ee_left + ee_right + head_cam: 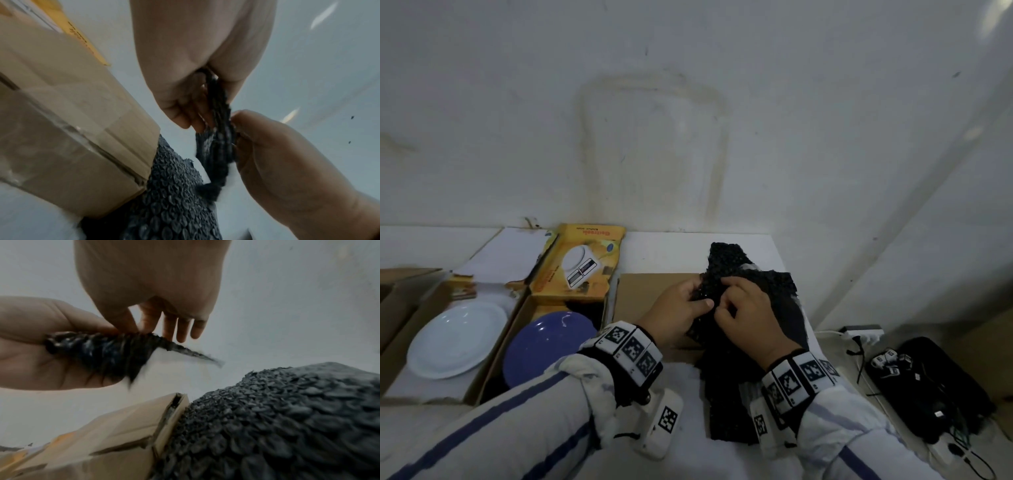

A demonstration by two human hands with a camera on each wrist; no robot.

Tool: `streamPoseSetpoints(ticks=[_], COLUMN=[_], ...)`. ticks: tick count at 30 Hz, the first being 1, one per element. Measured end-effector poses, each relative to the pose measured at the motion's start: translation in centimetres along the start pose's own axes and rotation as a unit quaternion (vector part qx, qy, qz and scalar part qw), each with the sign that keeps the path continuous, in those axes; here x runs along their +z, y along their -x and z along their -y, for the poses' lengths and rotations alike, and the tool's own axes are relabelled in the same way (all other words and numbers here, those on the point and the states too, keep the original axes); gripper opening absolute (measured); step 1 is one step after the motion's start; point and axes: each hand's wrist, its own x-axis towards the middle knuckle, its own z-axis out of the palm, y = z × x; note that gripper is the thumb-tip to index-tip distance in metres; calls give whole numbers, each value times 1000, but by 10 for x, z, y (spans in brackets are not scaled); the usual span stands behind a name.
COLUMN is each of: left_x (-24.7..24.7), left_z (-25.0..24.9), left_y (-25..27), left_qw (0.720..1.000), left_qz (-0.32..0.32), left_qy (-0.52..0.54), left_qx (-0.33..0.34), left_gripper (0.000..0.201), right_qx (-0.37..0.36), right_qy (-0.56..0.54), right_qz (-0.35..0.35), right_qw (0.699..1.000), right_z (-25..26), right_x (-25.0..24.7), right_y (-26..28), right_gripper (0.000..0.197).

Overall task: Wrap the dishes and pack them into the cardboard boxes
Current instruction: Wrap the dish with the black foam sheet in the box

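Striped white-and-blue sleeves with black-and-white marker bands at the wrists fill the near edge of the head view. At far left, an open brown cardboard box holds a round white plate, lying flat. Just right of it, a second open cardboard box holds a round blue-violet plate, with a yellow printed kitchen-scale carton standing at its far end. Right again lies a closed brown cardboard box on the white table. Above its right edge the left hand pinches a bunched edge of black bubble wrap between thumb and curled fingers. The right hand pinches the same bunch with thumb and forefinger; its other fingers hang loosely straight. More bubble wrap lies beneath, touching the closed box's side. At far right, a black pouch and white cables sit beside the table.
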Motion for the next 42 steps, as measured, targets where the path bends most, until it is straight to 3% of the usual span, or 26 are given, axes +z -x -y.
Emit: streamPoseSetpoints(ticks=[2, 4, 7, 10, 12, 13, 16, 18, 21, 23, 26, 29, 31, 34, 37, 40, 42], left_x=[-10, -23, -45, -77, -104, -119, -160, -187, -223, -243, -270, -287, -292, -295, -294, -291, -290], left_z=[-4, -6, -7, -2, 0, 2, 7, 14, 22, 27, 39, 46, 46, 47, 61, 71, 73], left_y=[5, 11, 21, 33, 40, 44, 54, 58, 64, 67, 67, 64, 61, 58, 52, 47, 43], left_qw=[1000, 999, 998, 994, 992, 992, 986, 979, 974, 971, 970, 966, 954, 923, 900, 877, 831], left_qz=[-13, -29, -52, -94, -78, -60, -56, -101, -155, -175, -188, -178, -165, -93, -24, -14, -21], left_qy=[-14, 14, 46, -35, -74, -88, -153, -175, -160, -159, -157, -190, -250, -373, -435, -479, -555], left_qx=[-9, -14, 4, 51, 66, 67, 48, 38, 34, 21, 2, 2, 3, 16, 8, 32, 34], left_gripper=[14, 13, 17, 52, 72, 68, 25, 22, 23, 27, 36, 46, 40, 15, 21, 18, 23], right_qx=[5, 29, 32, 35, 25, 15, 14, 37, 78, 89, 119, 169, 165, 79, 22, -24, -48], right_qy=[-100, -172, -184, -170, -178, -184, -191, -193, -231, -242, -298, -352, -283, -77, 45, 171, 249], right_qz=[64, 114, 124, 148, 190, 207, 223, 234, 314, 312, 256, 229, 224, 266, 329, 350, 341], right_qw=[993, 978, 975, 974, 965, 961, 956, 952, 918, 915, 912, 892, 918, 958, 943, 921, 905], right_z=[10, 20, 37, 60, 78, 87, 112, 128, 151, 164, 179, 188, 190, 190, 190, 191, 194], right_x=[-2, -1, 12, 29, 40, 46, 66, 81, 105, 122, 147, 169, 182, 193, 202, 210, 212], right_y=[-3, -9, -19, -32, -40, -45, -59, -69, -79, -87, -98, -108, -114, -122, -124, -122, -122], right_gripper=[28, 36, 39, 34, 35, 38, 46, 49, 54, 50, 29, 30, 27, 22, 36, 37, 34])
